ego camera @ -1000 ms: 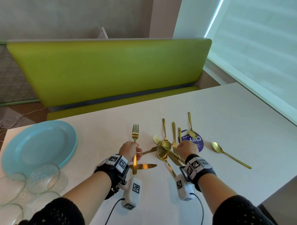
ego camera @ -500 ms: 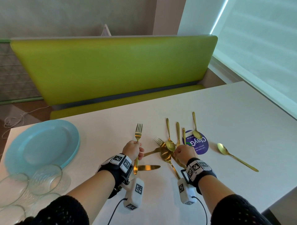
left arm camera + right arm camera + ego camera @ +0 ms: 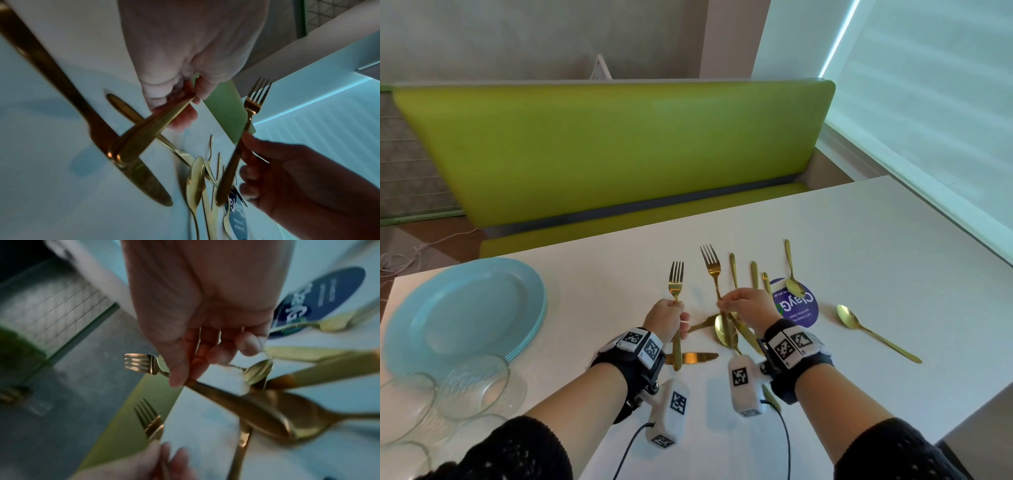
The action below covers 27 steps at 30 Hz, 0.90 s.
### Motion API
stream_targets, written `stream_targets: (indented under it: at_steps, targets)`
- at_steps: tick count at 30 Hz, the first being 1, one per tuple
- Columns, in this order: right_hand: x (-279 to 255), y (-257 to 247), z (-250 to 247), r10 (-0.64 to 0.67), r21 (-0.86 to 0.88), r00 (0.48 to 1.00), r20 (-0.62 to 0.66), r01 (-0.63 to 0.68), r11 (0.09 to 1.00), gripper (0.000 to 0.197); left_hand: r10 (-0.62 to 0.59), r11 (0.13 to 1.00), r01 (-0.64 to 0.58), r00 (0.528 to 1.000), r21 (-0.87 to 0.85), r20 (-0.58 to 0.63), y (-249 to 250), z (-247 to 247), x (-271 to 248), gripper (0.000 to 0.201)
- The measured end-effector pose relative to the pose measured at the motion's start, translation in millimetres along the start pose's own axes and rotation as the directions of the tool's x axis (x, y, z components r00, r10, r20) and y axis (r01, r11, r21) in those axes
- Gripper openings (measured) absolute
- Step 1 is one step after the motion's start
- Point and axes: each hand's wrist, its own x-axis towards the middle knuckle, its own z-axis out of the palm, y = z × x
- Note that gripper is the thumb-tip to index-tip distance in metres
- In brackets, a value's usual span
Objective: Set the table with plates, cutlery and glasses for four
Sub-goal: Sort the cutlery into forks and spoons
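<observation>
My left hand (image 3: 666, 317) grips a gold fork (image 3: 676, 284) by its handle, tines pointing away, above the white table (image 3: 893, 246). My right hand (image 3: 744, 303) pinches a second gold fork (image 3: 711, 265) by the handle and holds it lifted beside the first. In the left wrist view the left hand (image 3: 185, 91) holds its fork handle (image 3: 144, 129), and the second fork (image 3: 252, 104) stands to the right. In the right wrist view the right hand (image 3: 195, 356) pinches its fork (image 3: 144, 364). A gold knife (image 3: 693, 358) lies under my left wrist. Gold spoons and knives (image 3: 726, 334) lie piled under my right hand.
A stack of light blue plates (image 3: 462, 311) sits at the left, with several clear glass bowls (image 3: 472, 385) in front of it. A loose spoon (image 3: 873, 332) lies to the right, another spoon (image 3: 792, 274) on a purple round sticker (image 3: 799, 308). A green bench (image 3: 613, 154) runs behind the table.
My right hand has picked a second fork out of the cutlery pile and lifted it upright. My left hand keeps holding its fork in nearly the same place.
</observation>
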Motion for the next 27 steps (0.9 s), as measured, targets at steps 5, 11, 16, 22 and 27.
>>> stream_targets:
  at_steps: [5, 11, 16, 22, 27]
  targets:
    - [-7, -8, 19, 0.115, 0.027, 0.966, 0.229, -0.125, 0.992, 0.016, -0.029, 0.999, 0.031, 0.996, -0.033, 0.08, 1, 7, -6, 0.017]
    - [-4, 2, 37, 0.168, -0.028, 0.954, 0.25, -0.166, 0.986, 0.017, -0.049, 0.997, 0.057, 0.989, -0.055, 0.136, -1, 6, -9, 0.016]
    - [0, 8, 44, 0.144, -0.112, 0.968, 0.204, -0.123, 0.986, 0.016, -0.043, 0.999, 0.04, 0.991, 0.024, 0.13, -5, 9, -6, 0.015]
    - [17, 7, -2, 0.097, -0.208, 0.994, -0.051, -0.106, 0.972, 0.007, -0.025, 0.999, 0.024, 0.999, 0.028, 0.042, -2, 4, 1, 0.014]
    - [35, 37, -49, 0.216, -0.412, 0.909, -0.357, -0.361, 0.837, 0.026, -0.007, 0.999, 0.007, 1.0, 0.043, 0.004, 2, -4, 8, 0.017]
